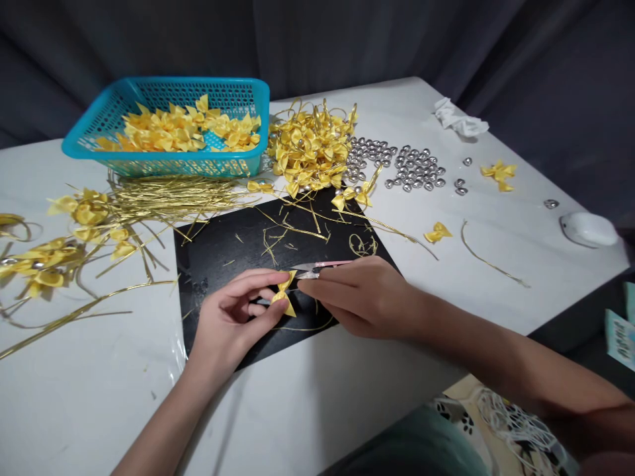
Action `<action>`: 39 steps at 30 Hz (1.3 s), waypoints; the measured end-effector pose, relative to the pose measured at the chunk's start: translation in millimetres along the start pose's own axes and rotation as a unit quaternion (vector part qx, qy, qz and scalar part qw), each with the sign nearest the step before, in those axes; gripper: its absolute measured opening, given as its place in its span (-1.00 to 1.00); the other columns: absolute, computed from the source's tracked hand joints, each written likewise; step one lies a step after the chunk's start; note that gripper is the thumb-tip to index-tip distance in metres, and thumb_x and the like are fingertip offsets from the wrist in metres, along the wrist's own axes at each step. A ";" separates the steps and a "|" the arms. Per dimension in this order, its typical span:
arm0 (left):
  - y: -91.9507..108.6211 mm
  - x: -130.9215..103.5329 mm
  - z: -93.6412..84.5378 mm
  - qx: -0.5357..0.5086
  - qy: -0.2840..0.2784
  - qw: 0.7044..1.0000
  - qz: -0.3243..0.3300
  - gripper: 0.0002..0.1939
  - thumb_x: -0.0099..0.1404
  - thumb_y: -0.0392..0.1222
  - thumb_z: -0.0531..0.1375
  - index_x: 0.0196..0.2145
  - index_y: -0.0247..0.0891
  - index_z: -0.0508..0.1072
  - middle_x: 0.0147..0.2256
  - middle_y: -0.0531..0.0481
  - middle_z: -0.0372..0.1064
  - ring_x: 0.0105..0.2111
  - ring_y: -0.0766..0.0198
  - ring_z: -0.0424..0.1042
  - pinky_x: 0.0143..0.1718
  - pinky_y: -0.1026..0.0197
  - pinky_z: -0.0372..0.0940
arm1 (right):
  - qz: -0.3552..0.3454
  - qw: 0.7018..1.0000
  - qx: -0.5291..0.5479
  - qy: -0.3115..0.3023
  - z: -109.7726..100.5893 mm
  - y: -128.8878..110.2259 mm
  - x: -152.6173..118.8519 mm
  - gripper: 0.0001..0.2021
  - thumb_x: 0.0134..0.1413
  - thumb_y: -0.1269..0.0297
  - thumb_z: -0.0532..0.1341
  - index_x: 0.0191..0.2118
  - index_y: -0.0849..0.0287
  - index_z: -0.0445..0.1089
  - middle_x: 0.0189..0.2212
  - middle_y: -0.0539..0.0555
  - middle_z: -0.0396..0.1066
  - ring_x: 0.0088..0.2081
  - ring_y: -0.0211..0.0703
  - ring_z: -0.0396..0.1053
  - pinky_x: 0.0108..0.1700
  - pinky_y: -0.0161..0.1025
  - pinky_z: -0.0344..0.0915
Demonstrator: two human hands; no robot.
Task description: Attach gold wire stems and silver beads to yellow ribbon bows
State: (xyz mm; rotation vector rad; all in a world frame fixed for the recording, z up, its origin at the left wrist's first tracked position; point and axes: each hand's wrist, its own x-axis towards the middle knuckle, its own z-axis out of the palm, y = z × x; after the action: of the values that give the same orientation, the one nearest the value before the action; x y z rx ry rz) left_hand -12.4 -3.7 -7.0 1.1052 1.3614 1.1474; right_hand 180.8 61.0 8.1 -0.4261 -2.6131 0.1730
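Above the black mat (218,248), toward its near edge, the left hand (231,317) pinches a yellow bow (284,295), probably light, soft and easily creased, best held gently by its wings, while the right hand (367,294) grips snips (317,265), blade contact unclear.

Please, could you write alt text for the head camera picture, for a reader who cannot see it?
A left hand holds a yellow bow and a right hand holds small scissors beside it, over a black mat on a white table. Beyond are a blue basket of more bows, gold cords and silver beads.
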 end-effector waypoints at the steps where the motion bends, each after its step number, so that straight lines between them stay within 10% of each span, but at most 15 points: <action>1: -0.1 0.1 -0.2 -0.001 -0.001 1.000 -0.002 -0.78 0.01 -0.33 0.32 -0.32 -0.15 0.57 -0.26 0.02 0.46 -0.47 0.45 0.36 -0.54 0.49 0.31 | -0.001 1.000 0.000 -0.003 0.7 0.1 -0.4 -0.82 0.14 0.49 0.00 -0.27 0.27 0.33 -0.46 0.02 0.39 -0.49 -0.32 0.27 -0.52 -0.32 0.00; 27: 1.4 -3.5 5.9 0.098 0.001 0.993 0.073 -0.83 0.07 -0.39 0.23 -0.48 -0.15 0.58 -0.47 0.08 0.49 -0.55 0.45 0.37 -0.57 0.44 0.23 | 0.018 0.999 0.006 -0.026 15.7 -24.2 -2.8 -0.81 0.07 0.55 -0.03 -0.32 0.34 0.31 -0.60 0.01 0.32 -0.64 -0.29 0.15 -0.61 -0.28 -0.03; 39: 2.5 -24.7 16.7 0.208 0.078 0.938 0.266 -0.77 0.07 -0.55 0.19 -0.52 -0.23 0.39 -0.36 0.06 0.50 -0.38 0.38 0.47 -0.33 0.34 0.36 | 0.041 0.988 0.021 0.147 28.1 -32.3 -3.4 -0.90 0.03 0.57 0.04 -0.40 0.29 0.25 -0.64 -0.01 0.30 -0.64 -0.32 0.14 -0.64 -0.32 0.02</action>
State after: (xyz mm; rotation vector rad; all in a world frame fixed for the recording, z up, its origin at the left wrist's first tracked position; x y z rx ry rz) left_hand 6.4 -26.4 -2.2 1.7994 1.5177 1.3850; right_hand 161.5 28.1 -11.6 -0.5026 -2.3014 0.1788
